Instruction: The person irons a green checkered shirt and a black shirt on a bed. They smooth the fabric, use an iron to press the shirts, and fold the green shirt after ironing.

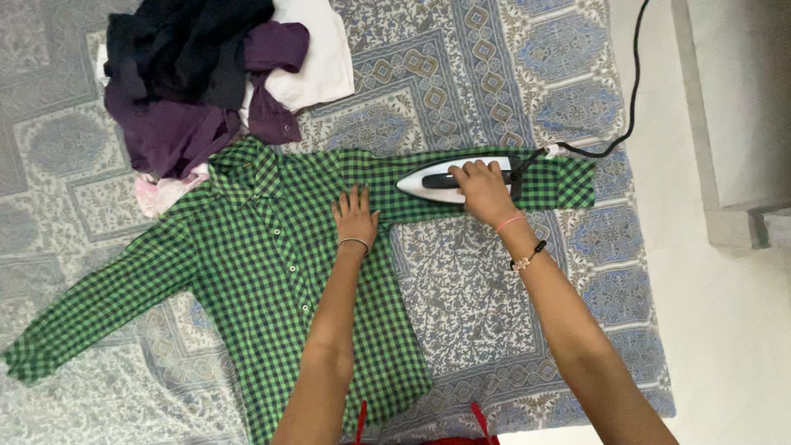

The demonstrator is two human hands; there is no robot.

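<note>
A green and black checked shirt [264, 272] lies spread flat on a patterned grey-blue bedsheet [486, 272], both sleeves stretched out. My right hand [482, 188] grips the black handle of a white electric iron [428, 179] that rests on the right sleeve, tip pointing left. My left hand [355, 216] lies flat with fingers apart on the shirt near the shoulder seam, just left of the iron's tip.
A heap of dark purple, black and white clothes [206, 74] sits at the top left, touching the shirt collar. The iron's black cord [630, 91] runs up to the right. A pale floor [725, 330] and a wall ledge lie beyond the sheet's right edge.
</note>
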